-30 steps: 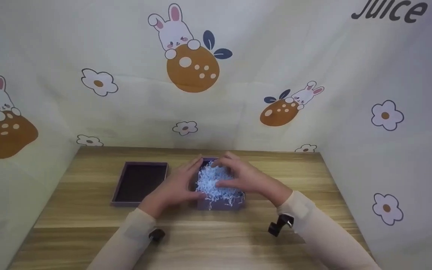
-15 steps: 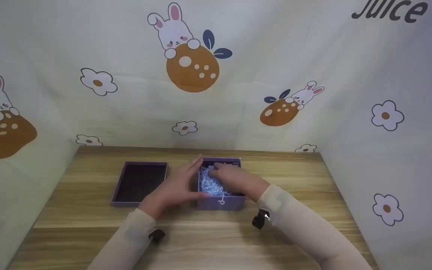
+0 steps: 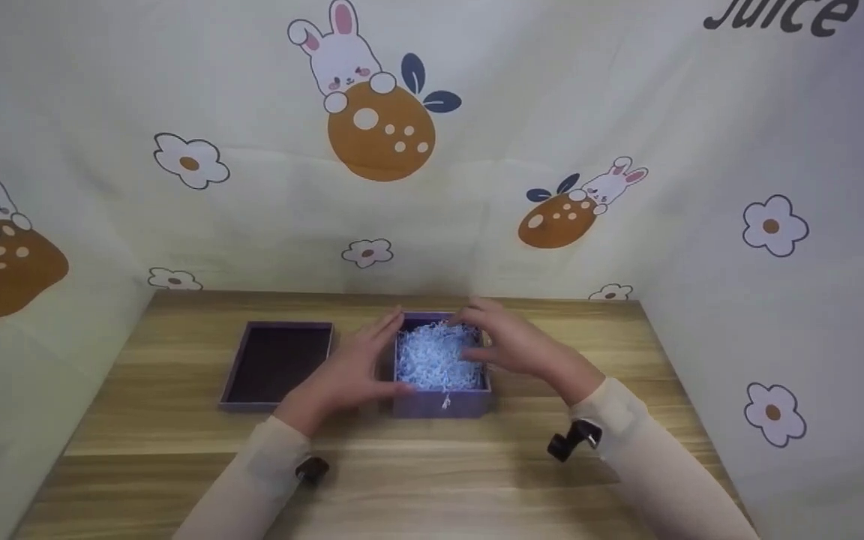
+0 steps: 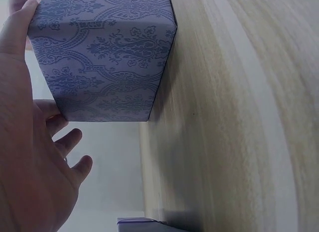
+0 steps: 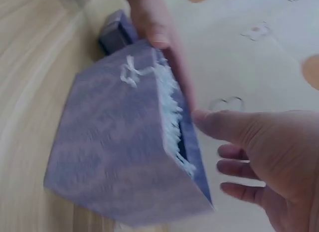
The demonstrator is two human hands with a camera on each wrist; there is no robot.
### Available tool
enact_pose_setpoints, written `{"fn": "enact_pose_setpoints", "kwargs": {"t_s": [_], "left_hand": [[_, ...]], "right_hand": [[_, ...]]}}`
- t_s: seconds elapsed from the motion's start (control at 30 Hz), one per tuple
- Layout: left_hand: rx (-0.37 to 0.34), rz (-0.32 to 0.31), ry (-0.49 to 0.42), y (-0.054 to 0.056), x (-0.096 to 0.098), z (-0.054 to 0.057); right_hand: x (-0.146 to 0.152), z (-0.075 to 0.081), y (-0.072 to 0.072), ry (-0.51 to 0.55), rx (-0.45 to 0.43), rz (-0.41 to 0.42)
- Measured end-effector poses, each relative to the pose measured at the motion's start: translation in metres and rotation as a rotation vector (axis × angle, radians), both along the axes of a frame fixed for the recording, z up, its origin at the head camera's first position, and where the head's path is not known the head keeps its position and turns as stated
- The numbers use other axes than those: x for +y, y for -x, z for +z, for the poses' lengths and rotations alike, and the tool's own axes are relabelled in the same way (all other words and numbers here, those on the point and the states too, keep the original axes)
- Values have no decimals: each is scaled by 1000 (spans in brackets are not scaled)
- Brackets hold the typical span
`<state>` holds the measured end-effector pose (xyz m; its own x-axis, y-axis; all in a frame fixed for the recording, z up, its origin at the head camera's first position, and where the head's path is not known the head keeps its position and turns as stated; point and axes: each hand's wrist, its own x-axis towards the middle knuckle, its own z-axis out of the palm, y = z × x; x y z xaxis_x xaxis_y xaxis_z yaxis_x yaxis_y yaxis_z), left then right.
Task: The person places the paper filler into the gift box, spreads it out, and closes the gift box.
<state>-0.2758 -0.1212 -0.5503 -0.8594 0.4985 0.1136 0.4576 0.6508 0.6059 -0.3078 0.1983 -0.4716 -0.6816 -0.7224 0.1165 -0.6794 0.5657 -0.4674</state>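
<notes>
A lavender patterned box (image 3: 441,406) stands on the table, filled with pale blue shredded paper (image 3: 433,357). My left hand (image 3: 346,375) holds the box by its left side, thumb at the near rim and fingers toward the far corner. In the left wrist view, the other fingers spread loosely beyond the box wall (image 4: 107,67). My right hand (image 3: 514,341) hovers over the box's right rim with fingers apart, holding nothing. The right wrist view shows a stray paper strand (image 5: 130,72) hanging down the front wall and the filling just below the rim.
Left of the box lies a shallow lid (image 3: 278,364), dark inside, partly behind my left hand. Rabbit-printed cloth (image 3: 252,217) rises behind the wooden table (image 3: 417,487) and at both sides.
My right hand pressed down into the shredded paper, then lifted out toward the right. The paper now lies lower and more evenly inside the box. My left hand has stayed put.
</notes>
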Motion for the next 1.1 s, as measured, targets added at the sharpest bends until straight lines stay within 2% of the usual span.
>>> {"fn": "enact_pose_setpoints", "kwargs": {"t_s": [0.13, 0.23, 0.33, 0.5, 0.63, 0.83, 1.1], "left_hand": [[15, -5, 15, 1, 0, -1], [21, -3, 12, 1, 0, -2], [20, -5, 4, 0, 0, -1], [29, -12, 9, 1, 1, -1], [30, -14, 12, 1, 1, -1], [25, -15, 7, 1, 1, -4], [14, -3, 7, 1, 1, -3]], "right_hand": [[31, -7, -4, 99, -9, -116], [51, -22, -4, 126, -37, -205], [63, -44, -1, 132, -74, -248], [68, -78, 9, 125, -64, -204], [64, -97, 19, 79, -18, -137], [56, -105, 30, 55, 16, -97], [51, -104, 25, 39, -57, -127]]}}
